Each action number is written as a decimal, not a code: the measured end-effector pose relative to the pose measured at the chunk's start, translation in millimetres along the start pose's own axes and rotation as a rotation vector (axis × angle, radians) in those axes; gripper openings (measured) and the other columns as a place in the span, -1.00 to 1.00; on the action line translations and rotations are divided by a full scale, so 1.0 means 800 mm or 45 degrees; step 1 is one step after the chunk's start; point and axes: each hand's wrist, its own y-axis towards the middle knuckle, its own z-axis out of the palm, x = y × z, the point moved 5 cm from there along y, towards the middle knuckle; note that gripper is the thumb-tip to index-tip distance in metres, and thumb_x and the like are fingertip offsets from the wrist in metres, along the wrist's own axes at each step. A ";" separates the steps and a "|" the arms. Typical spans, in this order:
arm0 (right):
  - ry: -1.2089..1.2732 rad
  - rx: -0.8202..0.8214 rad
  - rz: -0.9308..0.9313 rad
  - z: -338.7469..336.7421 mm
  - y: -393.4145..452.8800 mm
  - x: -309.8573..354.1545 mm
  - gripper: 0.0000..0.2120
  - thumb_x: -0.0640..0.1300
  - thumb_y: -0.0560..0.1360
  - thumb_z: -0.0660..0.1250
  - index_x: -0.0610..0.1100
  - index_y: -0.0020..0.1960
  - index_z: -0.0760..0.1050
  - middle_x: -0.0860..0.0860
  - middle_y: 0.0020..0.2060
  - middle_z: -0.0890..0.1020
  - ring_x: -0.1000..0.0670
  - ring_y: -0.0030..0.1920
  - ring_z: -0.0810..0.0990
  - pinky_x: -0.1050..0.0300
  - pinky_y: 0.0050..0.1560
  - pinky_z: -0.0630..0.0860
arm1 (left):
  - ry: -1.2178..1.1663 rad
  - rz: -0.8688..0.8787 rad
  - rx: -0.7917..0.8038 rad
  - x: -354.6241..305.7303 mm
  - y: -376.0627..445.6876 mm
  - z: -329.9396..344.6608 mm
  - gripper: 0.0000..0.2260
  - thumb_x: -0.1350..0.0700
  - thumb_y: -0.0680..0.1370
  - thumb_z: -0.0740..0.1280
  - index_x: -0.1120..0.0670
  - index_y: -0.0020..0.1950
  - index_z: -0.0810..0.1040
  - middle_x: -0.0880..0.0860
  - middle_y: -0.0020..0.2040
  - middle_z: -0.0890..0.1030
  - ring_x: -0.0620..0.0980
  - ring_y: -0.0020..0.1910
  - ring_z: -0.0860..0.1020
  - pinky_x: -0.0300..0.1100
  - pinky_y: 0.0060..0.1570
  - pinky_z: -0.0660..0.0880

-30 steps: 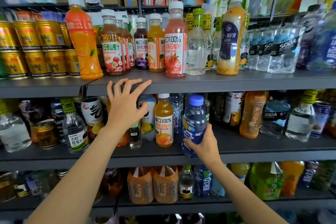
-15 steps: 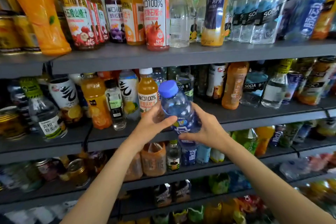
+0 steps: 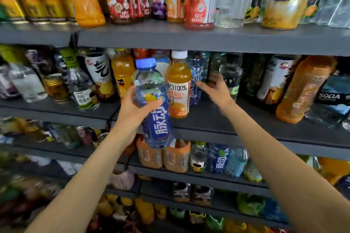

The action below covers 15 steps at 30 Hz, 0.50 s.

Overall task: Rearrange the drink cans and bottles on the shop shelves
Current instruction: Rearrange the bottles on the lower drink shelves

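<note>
My left hand [image 3: 135, 108] grips a clear blue bottle with a blue cap [image 3: 152, 104] and holds it upright in front of the middle shelf [image 3: 217, 125]. An orange juice bottle with a white cap [image 3: 179, 85] stands just right of it on that shelf. My right hand [image 3: 215, 87] reaches past the juice bottle toward a dark bottle [image 3: 230, 73] further back. Its fingers are curled near that bottle and blurred, so I cannot tell whether they hold it.
The top shelf [image 3: 189, 38] carries gold cans [image 3: 37, 0] at the left and tall juice and water bottles. The middle shelf is crowded with bottles and cans, with an orange bottle [image 3: 303, 89] leaning at the right. Lower shelves [image 3: 189, 176] hold more drinks.
The blue bottle came off the middle shelf in my right hand and passed to my left hand. My right hand let go and moved right, into the shelf. The view dropped lower.
</note>
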 end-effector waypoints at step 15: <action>-0.145 0.134 -0.162 -0.025 -0.021 -0.016 -0.26 -0.14 0.30 0.55 -0.25 0.32 0.21 -0.18 0.22 0.49 -0.16 0.22 0.49 0.11 0.14 0.41 | 0.268 -0.019 -0.289 -0.026 -0.073 0.089 -0.36 0.03 0.20 0.50 0.05 0.21 0.35 0.04 0.14 0.56 -0.03 0.03 0.59 -0.12 -0.01 0.54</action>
